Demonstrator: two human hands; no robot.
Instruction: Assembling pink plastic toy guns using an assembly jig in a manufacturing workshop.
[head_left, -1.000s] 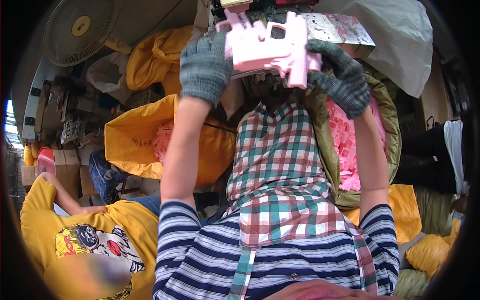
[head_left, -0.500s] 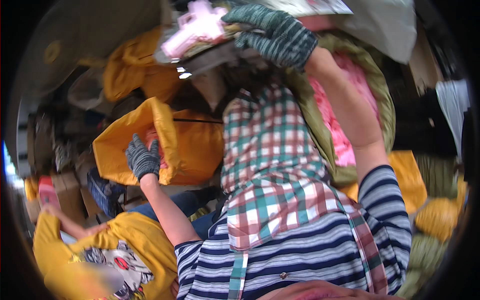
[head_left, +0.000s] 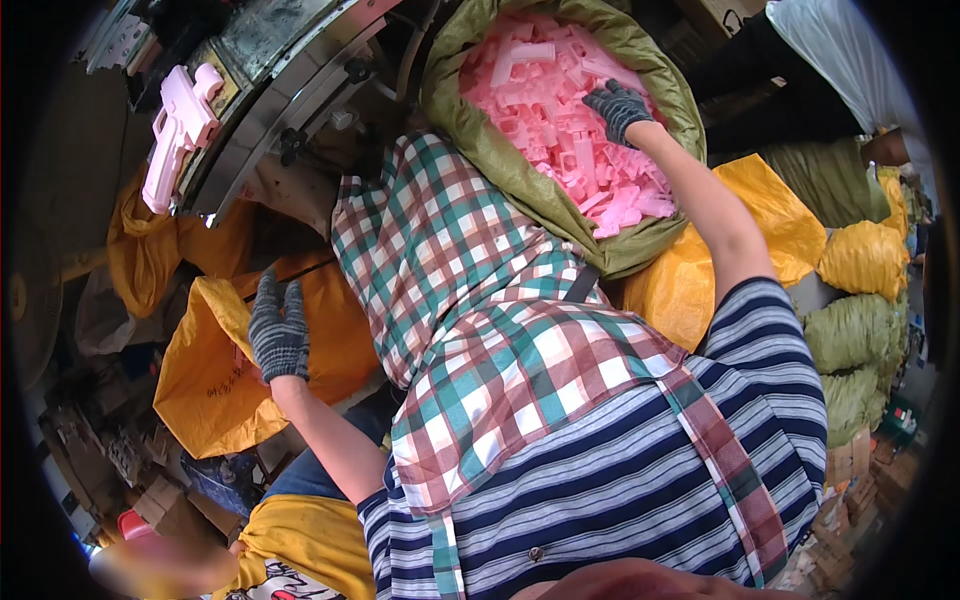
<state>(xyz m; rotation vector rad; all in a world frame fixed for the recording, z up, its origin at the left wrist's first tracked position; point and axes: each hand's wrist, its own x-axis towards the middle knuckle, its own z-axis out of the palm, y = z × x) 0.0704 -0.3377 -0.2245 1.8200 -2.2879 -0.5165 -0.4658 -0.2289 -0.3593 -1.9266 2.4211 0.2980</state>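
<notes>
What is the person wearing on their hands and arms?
Both the left hand and the right hand wear dark grey knitted gloves with a speckled look and ribbed cuffs at the wrists. The forearms are bare. Short sleeves with navy and white stripes cover the upper arms.

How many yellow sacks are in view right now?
4, maybe more hidden: one open yellow sack beside the left hand, one under the machine at left, one below the green sack, one far right.
</notes>
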